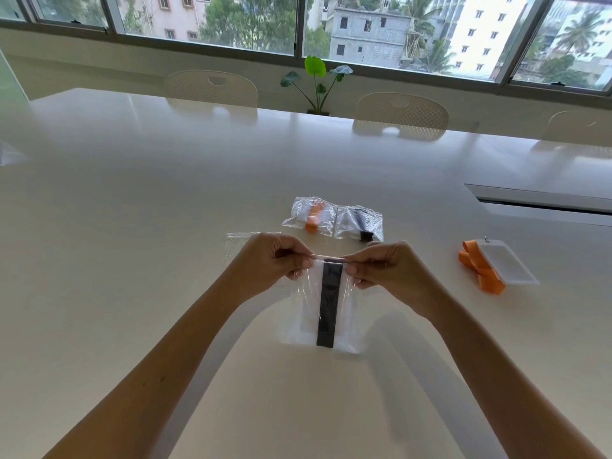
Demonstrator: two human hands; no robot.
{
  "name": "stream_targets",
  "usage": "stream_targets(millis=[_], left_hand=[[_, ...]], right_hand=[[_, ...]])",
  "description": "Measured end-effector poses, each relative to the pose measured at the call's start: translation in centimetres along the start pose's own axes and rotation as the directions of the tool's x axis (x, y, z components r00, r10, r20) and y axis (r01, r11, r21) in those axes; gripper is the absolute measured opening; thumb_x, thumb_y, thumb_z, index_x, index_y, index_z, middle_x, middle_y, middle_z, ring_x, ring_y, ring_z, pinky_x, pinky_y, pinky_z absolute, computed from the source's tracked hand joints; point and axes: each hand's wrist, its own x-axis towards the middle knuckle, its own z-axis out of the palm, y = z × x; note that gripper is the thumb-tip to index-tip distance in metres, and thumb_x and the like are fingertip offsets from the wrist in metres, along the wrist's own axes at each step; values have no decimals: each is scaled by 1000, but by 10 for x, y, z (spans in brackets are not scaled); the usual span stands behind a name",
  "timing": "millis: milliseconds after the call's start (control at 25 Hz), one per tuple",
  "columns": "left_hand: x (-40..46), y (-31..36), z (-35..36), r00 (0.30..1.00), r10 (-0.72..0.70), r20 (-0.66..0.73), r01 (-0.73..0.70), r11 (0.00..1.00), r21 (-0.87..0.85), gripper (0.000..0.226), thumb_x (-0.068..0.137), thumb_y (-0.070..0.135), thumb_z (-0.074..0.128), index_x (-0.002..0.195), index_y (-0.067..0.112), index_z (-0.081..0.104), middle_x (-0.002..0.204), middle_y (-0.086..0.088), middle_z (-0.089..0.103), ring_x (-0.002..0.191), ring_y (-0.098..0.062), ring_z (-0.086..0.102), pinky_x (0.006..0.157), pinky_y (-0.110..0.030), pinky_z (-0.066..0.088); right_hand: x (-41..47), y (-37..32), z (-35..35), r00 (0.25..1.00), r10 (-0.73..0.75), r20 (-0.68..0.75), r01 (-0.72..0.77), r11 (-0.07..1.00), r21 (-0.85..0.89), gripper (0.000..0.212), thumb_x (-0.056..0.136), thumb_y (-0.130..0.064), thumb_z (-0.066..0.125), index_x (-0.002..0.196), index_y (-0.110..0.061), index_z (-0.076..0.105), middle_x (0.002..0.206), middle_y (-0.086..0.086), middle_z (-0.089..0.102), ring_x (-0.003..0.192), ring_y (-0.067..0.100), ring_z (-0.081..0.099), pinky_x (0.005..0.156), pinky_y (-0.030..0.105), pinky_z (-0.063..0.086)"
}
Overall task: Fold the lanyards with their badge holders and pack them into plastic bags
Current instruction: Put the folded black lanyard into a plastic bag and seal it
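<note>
Bag [344, 313] held up above the surface [132, 226], black lanyard [328, 306] and badge holder inside. Left hand [268, 263] and right hand [384, 270] each pinch the top seal edge, fingers [351, 270] curled tight on the plastic. Two packed bags, orange [311, 215] and black [359, 223], lie just beyond. Empty bag [236, 243] behind left hand. Loose orange lanyard with holder [496, 266] off right.
</note>
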Motion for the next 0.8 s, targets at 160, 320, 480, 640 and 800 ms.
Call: stream_targets(millis=[160, 320, 480, 640, 800], left_hand=[[0, 1, -3, 999, 38, -25, -35, 994, 106, 20, 86, 4, 64, 82, 21, 73, 64, 7, 67, 59, -12, 64, 65, -22, 56], [-1, 6, -8, 996, 74, -53, -65, 986, 155, 21, 87, 2, 62, 89, 19, 73, 69, 8, 68, 62, -8, 64, 68, -19, 55], [-1, 15, -16, 992, 116, -53, -107, 984, 145, 22, 86, 1, 62, 93, 20, 73, 79, 4, 66, 69, -14, 63, 73, -26, 56], [1, 27, -21, 987, 87, -134, -85, 996, 21, 27, 86, 8, 64, 101, 29, 69, 81, 0, 67, 74, -21, 64, 78, -26, 56], [5, 30, -23, 976, -32, -218, 26, 999, -31, 18, 88, 14, 63, 95, 29, 69, 78, 8, 69, 70, -6, 63, 66, -15, 52]], right_hand=[[5, -5, 0, 998, -58, 39, 62, 992, -106, 26, 77, 4, 67, 95, -14, 71, 62, -10, 64, 58, 6, 61, 59, 17, 53], [7, -9, 1, 995, -90, 36, 94, 985, -145, 26, 80, 5, 65, 95, -16, 70, 65, -8, 64, 61, 8, 59, 62, 19, 53], [10, -14, 4, 998, -47, -43, 44, 997, -59, 34, 79, 9, 65, 107, -11, 66, 67, 0, 61, 57, 5, 59, 63, 17, 53], [13, -23, 4, 994, -19, -105, 19, 1000, 0, 20, 77, 6, 68, 90, -10, 71, 62, -4, 65, 56, 4, 58, 62, 16, 53], [18, -27, 6, 979, -52, -197, 38, 997, -74, 9, 75, -1, 73, 79, 6, 68, 55, -3, 59, 48, 6, 51, 54, 16, 49]])
